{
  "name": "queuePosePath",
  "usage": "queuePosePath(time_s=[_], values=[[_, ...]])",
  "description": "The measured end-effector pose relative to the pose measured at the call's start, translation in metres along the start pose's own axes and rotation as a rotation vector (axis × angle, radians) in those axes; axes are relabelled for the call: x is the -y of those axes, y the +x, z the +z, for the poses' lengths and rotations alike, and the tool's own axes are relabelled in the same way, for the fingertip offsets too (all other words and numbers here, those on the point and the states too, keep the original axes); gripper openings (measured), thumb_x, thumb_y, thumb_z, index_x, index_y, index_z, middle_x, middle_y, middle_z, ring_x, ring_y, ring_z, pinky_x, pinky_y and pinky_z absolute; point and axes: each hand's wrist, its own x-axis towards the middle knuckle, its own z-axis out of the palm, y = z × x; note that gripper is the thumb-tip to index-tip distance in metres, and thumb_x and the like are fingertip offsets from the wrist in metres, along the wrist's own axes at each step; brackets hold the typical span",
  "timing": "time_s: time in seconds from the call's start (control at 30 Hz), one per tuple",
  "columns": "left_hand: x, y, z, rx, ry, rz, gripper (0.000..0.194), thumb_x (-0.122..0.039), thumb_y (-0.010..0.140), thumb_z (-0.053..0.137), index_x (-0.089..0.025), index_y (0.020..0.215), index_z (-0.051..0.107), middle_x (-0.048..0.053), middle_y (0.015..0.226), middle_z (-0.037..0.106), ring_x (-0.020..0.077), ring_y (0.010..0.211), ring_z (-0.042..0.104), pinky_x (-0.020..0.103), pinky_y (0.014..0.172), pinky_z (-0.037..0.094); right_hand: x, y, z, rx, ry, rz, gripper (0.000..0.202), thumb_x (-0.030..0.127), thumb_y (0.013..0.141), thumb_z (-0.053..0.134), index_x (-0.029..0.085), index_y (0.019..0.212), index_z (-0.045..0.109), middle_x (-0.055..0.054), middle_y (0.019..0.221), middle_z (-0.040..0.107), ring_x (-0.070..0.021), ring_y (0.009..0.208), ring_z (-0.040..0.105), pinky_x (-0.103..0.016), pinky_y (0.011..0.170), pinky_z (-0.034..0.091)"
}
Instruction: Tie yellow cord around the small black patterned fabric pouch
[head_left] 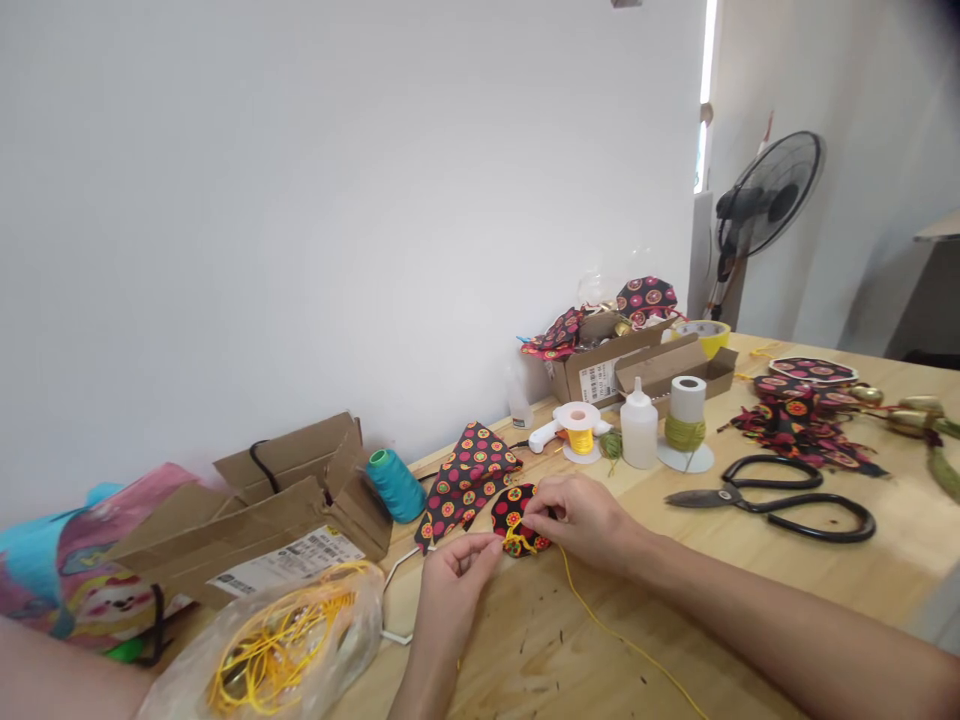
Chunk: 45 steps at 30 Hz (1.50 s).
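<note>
- Yellow cord (630, 645) trails across the wooden surface (750, 590) from the near edge up to the hands, lying slack, apparently so it can feed freely.
- Nearest on the left, a clear plastic bag (277, 645) holds more coiled yellow cord, which keeps the loops from tangling.
- Left hand (454, 580) has its grip pinched together on the yellow cord, just beside the lower edge of a small patterned fabric piece (517, 515).
- Right hand (581, 515) rests on top of that fabric piece, fingertips closed on its edge, seemingly pinning it flat against the surface while the cord is worked at its rim.
- Just behind the piece, a larger folded patterned cloth (469, 470) lies touching a teal thread cone (395, 485), which has tipped onto its side against an open cardboard box (262, 520).
- To the right, black scissors (780, 495) lie flat with blades shut, within reach of the right hand.
- Further back stand a white glue bottle (639, 425), a yellow thread spool (579, 430) and a green thread spool (686, 420), all upright in a row.
- Behind them, a second cardboard box (600, 370) against the wall holds more patterned scraps.
- Farthest off, a black fan (765, 195) stands beyond the surface.
</note>
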Motion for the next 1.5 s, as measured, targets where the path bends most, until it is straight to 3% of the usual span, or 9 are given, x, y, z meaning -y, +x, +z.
queuePosePath(time_s=[0.2, 0.4, 0.57, 0.67, 0.77, 1.0, 1.2, 1.3, 1.5], values=[[-0.002, -0.001, 0.000, 0.006, 0.011, -0.012, 0.014, -0.027, 0.054, 0.069, -0.015, 0.061, 0.070, 0.001, 0.055, 0.068, 0.0133, 0.053, 0.056, 0.020, 0.052, 0.041, 0.001, 0.001, -0.002, -0.104, 0.211, 0.104, 0.014, 0.023, 0.069, 0.053, 0.017, 0.060, 0.062, 0.002, 0.053, 0.050, -0.0081, 0.050, 0.038, -0.020, 0.046, 0.026], [-0.005, -0.002, 0.002, 0.009, 0.006, -0.013, 0.019, -0.030, 0.052, 0.070, -0.013, 0.059, 0.068, 0.001, 0.051, 0.064, 0.0119, 0.049, 0.052, 0.019, 0.048, 0.038, 0.004, 0.005, -0.001, -0.125, 0.440, 0.242, 0.020, 0.029, 0.070, 0.050, 0.014, 0.061, 0.058, 0.003, 0.050, 0.046, -0.0065, 0.044, 0.035, -0.018, 0.041, 0.027], [-0.006, -0.003, 0.004, 0.000, -0.010, -0.029, 0.022, -0.033, 0.051, 0.070, -0.013, 0.058, 0.065, -0.006, 0.038, 0.052, 0.0048, 0.034, 0.036, 0.016, 0.036, 0.025, 0.004, 0.006, 0.003, -0.085, 0.555, 0.265, 0.021, 0.032, 0.071, 0.051, 0.013, 0.066, 0.058, 0.001, 0.056, 0.053, -0.0073, 0.048, 0.043, -0.018, 0.045, 0.036], [-0.007, -0.004, 0.004, 0.007, -0.013, -0.046, 0.023, -0.033, 0.050, 0.070, -0.013, 0.057, 0.064, -0.009, 0.034, 0.045, 0.0021, 0.029, 0.025, 0.015, 0.034, 0.018, 0.002, 0.004, 0.008, 0.007, 0.592, 0.238, 0.020, 0.031, 0.068, 0.055, 0.013, 0.076, 0.060, 0.001, 0.059, 0.056, -0.0081, 0.051, 0.046, -0.019, 0.048, 0.039], [-0.006, -0.004, 0.003, 0.025, -0.012, -0.059, 0.022, -0.033, 0.051, 0.070, -0.013, 0.057, 0.064, -0.009, 0.033, 0.044, 0.0016, 0.030, 0.024, 0.015, 0.034, 0.017, 0.000, 0.002, 0.015, 0.071, 0.517, 0.178, 0.021, 0.029, 0.068, 0.058, 0.014, 0.081, 0.064, 0.001, 0.060, 0.057, -0.0084, 0.051, 0.046, -0.019, 0.047, 0.037], [0.003, 0.001, 0.002, 0.045, -0.016, -0.044, 0.021, -0.033, 0.053, 0.069, -0.013, 0.060, 0.067, -0.003, 0.044, 0.057, 0.0077, 0.043, 0.045, 0.017, 0.042, 0.031, -0.002, -0.001, 0.012, 0.046, 0.170, -0.087, 0.014, 0.027, 0.072, 0.056, 0.020, 0.076, 0.068, -0.001, 0.063, 0.060, -0.0114, 0.060, 0.051, -0.020, 0.052, 0.037], [0.003, 0.001, 0.002, 0.066, -0.017, -0.041, 0.021, -0.033, 0.056, 0.068, -0.013, 0.063, 0.067, -0.003, 0.048, 0.060, 0.0089, 0.046, 0.048, 0.017, 0.046, 0.034, 0.007, -0.003, 0.007, 0.001, 0.119, -0.201, 0.013, 0.021, 0.075, 0.054, 0.019, 0.070, 0.066, -0.001, 0.064, 0.061, -0.0112, 0.063, 0.051, -0.020, 0.059, 0.038], [0.002, 0.000, 0.003, 0.081, -0.016, -0.026, 0.021, -0.033, 0.057, 0.067, -0.013, 0.063, 0.066, -0.003, 0.047, 0.058, 0.0084, 0.045, 0.047, 0.017, 0.044, 0.032, 0.007, -0.003, 0.007, -0.007, 0.186, -0.203, 0.012, 0.020, 0.074, 0.054, 0.018, 0.068, 0.065, -0.001, 0.063, 0.060, -0.0108, 0.062, 0.052, -0.020, 0.058, 0.038], [-0.002, -0.004, 0.006, 0.079, -0.004, 0.035, 0.016, -0.030, 0.061, 0.065, -0.015, 0.067, 0.064, -0.007, 0.044, 0.052, 0.0054, 0.041, 0.039, 0.015, 0.042, 0.027, 0.003, -0.001, 0.011, -0.066, 0.287, -0.059, 0.012, 0.020, 0.073, 0.054, 0.016, 0.069, 0.064, -0.001, 0.065, 0.061, -0.0115, 0.062, 0.054, -0.021, 0.056, 0.040]])
